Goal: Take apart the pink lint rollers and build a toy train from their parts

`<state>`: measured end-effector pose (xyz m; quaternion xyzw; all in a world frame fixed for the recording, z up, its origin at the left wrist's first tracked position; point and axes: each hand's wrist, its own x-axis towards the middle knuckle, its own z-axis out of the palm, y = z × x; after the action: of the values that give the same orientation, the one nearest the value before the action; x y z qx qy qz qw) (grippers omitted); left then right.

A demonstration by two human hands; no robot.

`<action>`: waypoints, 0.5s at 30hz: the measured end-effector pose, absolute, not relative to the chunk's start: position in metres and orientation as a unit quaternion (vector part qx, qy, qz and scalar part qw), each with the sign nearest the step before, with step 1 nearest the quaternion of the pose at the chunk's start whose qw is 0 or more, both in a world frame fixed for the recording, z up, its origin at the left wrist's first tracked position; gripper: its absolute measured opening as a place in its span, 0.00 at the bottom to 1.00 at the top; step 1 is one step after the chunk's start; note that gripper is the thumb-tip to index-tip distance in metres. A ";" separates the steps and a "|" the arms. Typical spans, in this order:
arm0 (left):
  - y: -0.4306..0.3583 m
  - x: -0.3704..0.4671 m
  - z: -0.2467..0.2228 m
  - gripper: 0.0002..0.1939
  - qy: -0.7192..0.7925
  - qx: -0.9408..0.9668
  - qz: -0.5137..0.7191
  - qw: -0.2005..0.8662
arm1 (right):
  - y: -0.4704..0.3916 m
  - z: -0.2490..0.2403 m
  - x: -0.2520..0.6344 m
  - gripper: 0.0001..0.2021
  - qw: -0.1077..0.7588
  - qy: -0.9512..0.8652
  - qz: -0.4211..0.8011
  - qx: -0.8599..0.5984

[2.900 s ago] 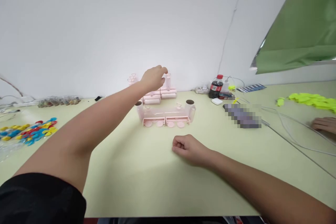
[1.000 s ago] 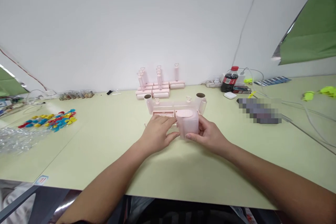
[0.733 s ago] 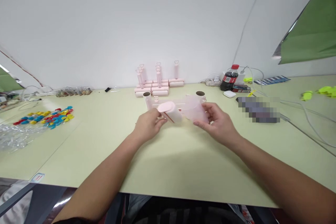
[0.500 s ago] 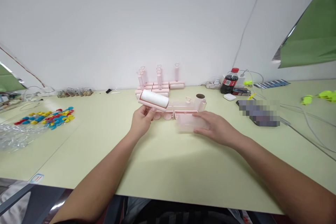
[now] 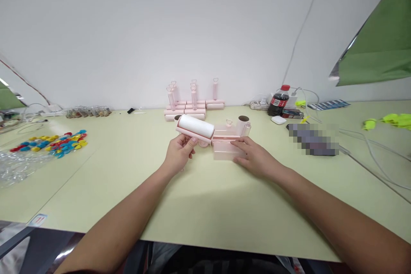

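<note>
Head view: white roller [image 5: 196, 126] in left grip [image 5: 179, 153], mostly above it

**Centre obstructed; open lanes at front and left**

Bare tabletop [image 5: 192, 214] gives passage along the near side and between the left hand [image 5: 180, 153] and the coloured pieces [image 5: 66, 145]. The held white roller [image 5: 196, 126] and the translucent cover [image 5: 224, 151], under the right hand [image 5: 257, 157], block the middle. Behind, an upright tube [image 5: 243, 126] and pink handles [image 5: 194, 100] obstruct.
</note>
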<state>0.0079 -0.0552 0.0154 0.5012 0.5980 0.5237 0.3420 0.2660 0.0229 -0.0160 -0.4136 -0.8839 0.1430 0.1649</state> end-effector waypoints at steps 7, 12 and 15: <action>-0.057 0.011 0.019 0.16 0.589 0.484 0.527 0.376 | 0.018 -0.008 0.266 0.27 0.185 -0.878 0.154 -0.414; -0.059 0.013 0.020 0.15 0.584 0.482 0.524 0.391 | 0.015 0.009 0.269 0.18 0.224 -0.826 0.159 -0.492; -0.059 0.014 0.019 0.15 0.580 0.480 0.526 0.396 | 0.016 0.015 0.271 0.15 0.200 -0.780 0.163 -0.570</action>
<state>0.0139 -0.0595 0.0193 0.4800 0.5798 0.5260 0.3961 0.2713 0.0159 0.0149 -0.5700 -0.7802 0.1627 0.1997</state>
